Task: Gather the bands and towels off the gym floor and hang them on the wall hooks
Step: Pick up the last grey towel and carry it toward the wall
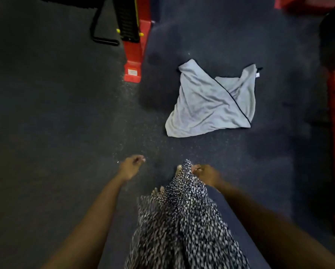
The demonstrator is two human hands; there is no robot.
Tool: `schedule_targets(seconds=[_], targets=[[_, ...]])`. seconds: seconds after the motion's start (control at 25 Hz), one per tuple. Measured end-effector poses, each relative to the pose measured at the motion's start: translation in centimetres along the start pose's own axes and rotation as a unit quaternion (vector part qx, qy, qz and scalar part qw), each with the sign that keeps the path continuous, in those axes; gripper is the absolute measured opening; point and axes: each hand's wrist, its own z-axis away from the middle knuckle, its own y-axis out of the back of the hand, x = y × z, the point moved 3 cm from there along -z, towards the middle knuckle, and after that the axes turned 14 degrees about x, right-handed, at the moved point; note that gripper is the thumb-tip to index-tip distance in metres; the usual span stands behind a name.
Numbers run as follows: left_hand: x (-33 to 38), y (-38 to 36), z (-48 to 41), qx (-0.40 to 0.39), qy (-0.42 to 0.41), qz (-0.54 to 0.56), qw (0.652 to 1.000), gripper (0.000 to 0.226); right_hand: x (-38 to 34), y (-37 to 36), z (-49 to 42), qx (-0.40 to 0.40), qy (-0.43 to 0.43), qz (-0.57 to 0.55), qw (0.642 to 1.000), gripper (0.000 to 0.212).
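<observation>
ahead, a grey towel (211, 101) lies crumpled on the dark floor (56, 113) near a red machine base (132, 61). the right hand (206, 174) pinches up the patterned skirt (182, 220), likely to clear the feet; the left hand (130, 167) hangs loosely curled, holding nothing.

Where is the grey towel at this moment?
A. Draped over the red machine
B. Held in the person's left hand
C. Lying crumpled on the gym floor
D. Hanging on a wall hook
C: the grey towel lies crumpled on the dark gym floor, ahead of both hands and untouched by them.
</observation>
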Motion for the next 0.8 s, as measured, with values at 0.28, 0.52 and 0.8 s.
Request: schedule_targets(seconds=[0.28,0.52,0.8], targets=[[-2.7,-12.6,-20.4,-0.003,-0.008,-0.044,0.999,0.034,5.0,-13.7,-24.0,-0.049,-0.032,0.054,0.997,0.037],[-7.8,-21.8,-29.0,0.013,-0.008,-0.054,0.998,0.032,4.0,-22.2,-38.7,0.018,0.143,0.173,0.974,0.054],[-5.4,-19.1,-29.3,0.024,-0.030,-0.009,0.999,0.033,3.0,-18.5,-38.1,0.232,0.029,-0.140,0.962,0.027]])
